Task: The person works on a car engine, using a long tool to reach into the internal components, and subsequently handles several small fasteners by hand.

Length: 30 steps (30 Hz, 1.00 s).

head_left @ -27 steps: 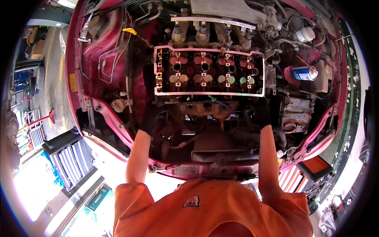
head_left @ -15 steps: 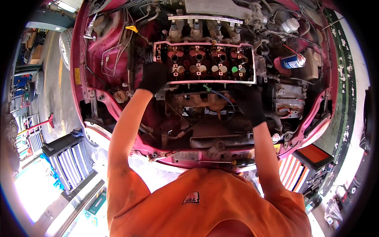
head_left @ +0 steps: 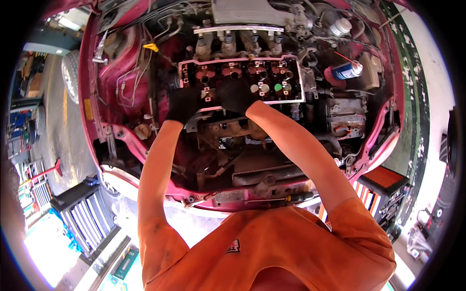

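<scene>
An uncovered engine cylinder head (head_left: 301, 87), with a pale rim, lies across the middle of a red car's engine bay. Rows of round tappets sit inside it, one of them green (head_left: 277, 88). My left hand (head_left: 183, 105), in a black glove, is at the head's near left corner. Beside it, my right hand (head_left: 235, 95), gloved the same, reaches over the head's near edge and covers some tappets. Both hands' fingers are lost in dark glove against dark metal, so whether they hold anything is hidden. Below the hands sits a rusty exhaust manifold (head_left: 242, 127).
A blue-and-white spray can (head_left: 348, 71) with a red straw lies at the right, by the battery (head_left: 345, 116). A screwdriver (head_left: 299, 197) rests on the front crossmember. A yellow-handled dipstick (head_left: 151, 47) stands far left. Tool chests (head_left: 87, 206) flank the car's front.
My right hand has moved left from the head's near right corner to beside my left hand. The thin blue tube with a green end near it no longer shows. The view has shifted slightly.
</scene>
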Available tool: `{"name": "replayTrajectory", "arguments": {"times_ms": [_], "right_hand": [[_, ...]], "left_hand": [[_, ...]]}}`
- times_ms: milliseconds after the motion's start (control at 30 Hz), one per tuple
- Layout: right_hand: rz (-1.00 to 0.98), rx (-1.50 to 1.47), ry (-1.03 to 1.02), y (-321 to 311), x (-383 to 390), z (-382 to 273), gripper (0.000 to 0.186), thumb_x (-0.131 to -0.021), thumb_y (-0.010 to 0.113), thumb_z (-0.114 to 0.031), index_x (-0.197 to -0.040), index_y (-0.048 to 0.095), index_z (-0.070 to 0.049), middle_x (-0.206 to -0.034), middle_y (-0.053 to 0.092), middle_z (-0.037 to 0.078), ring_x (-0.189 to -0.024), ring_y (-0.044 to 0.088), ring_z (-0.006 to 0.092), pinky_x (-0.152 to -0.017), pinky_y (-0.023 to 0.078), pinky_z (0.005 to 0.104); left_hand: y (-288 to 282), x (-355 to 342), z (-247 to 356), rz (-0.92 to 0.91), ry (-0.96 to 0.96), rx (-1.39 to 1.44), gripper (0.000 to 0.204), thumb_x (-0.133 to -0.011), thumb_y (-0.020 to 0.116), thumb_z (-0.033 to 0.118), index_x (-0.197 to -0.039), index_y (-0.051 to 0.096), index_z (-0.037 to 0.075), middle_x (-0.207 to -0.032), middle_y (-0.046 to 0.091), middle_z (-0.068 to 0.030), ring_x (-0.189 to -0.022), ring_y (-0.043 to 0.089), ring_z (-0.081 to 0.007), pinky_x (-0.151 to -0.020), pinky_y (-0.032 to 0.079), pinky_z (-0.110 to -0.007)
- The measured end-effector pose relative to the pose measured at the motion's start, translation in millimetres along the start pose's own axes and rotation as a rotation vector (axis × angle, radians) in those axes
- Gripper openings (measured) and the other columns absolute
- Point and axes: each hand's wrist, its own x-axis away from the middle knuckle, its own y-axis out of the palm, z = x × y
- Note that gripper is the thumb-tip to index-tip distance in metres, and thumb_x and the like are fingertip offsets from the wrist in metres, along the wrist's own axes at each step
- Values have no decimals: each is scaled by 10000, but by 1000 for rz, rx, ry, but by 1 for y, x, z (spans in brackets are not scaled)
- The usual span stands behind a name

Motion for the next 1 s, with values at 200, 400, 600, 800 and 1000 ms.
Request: {"name": "replayTrajectory", "arguments": {"times_ms": [200,400,600,800,1000], "right_hand": [[114,43,-80,12,-2,13,50,-663,644,-143,-670,665,-98,-646,637,98,-649,659,291,-511,489,435],[46,138,-163,17,-4,7,66,-709,629,-156,-715,668,-103,-639,632,82,-620,657,260,-480,474,407],[-116,214,-271,16,-12,7,137,-750,603,-178,-851,668,-113,-631,621,79,-615,655,263,-483,455,420],[-70,171,-240,11,-7,7,166,-716,626,-167,-854,693,-106,-653,638,105,-638,659,289,-515,461,435],[-69,-108,34,1,2,-7,77,-699,648,-147,-732,697,-97,-695,647,139,-702,665,325,-578,506,471]], "left_hand": [[-20,9,-7,72,-41,148,251,-783,656,377,-758,717,135,-727,669,-121,-671,665,-313,-614,507,-459],[-28,6,-26,179,-152,318,170,-777,638,278,-787,711,123,-760,664,-138,-750,655,-320,-651,508,-461],[-11,7,-12,117,-28,180,205,-737,663,284,-845,715,119,-819,652,-159,-788,640,-323,-692,495,-439],[9,-7,6,2,-128,-65,283,-729,679,292,-925,704,89,-1007,640,-126,-972,601,-309,-723,453,-475],[25,5,0,160,-172,-37,288,-741,670,270,-958,703,83,-988,629,-136,-942,596,-321,-740,453,-476]]}}
